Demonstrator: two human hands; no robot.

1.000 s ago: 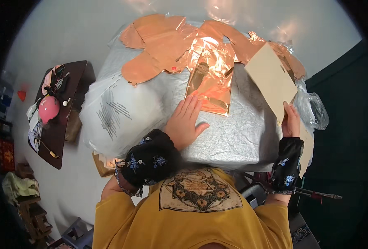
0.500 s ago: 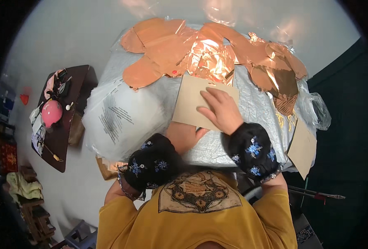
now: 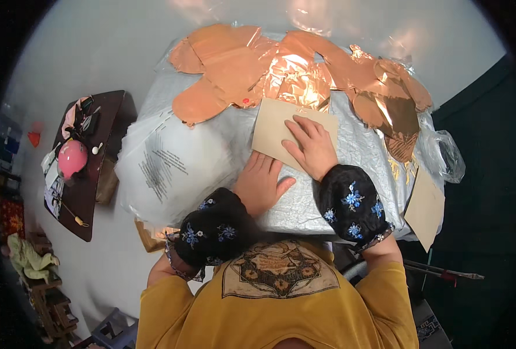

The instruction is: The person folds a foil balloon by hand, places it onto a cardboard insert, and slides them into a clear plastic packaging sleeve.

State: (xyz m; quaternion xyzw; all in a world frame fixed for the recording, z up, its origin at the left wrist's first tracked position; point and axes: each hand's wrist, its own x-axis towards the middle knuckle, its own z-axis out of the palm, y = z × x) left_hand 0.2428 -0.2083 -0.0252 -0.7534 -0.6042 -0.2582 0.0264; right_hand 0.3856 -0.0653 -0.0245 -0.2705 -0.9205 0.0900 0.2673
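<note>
beige card [image 3: 269, 129] has slid forward, uncovering left hand [image 3: 260, 183], fingers straight, visibly gripping nothing; right hand [image 3: 314, 148] rests atop, fingers spread.

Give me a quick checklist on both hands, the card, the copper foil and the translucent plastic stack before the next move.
1. Right hand on the beige card: ok, fingers resting on it.
2. Left hand clear of the card: not ok, fingertips at its lower edge.
3. Foil under the card lying flat: cannot tell, the card hides it.
4. Copper foil visible beyond the card's upper edge: ok.
5. Translucent plastic stack free of both hands: ok.
</note>
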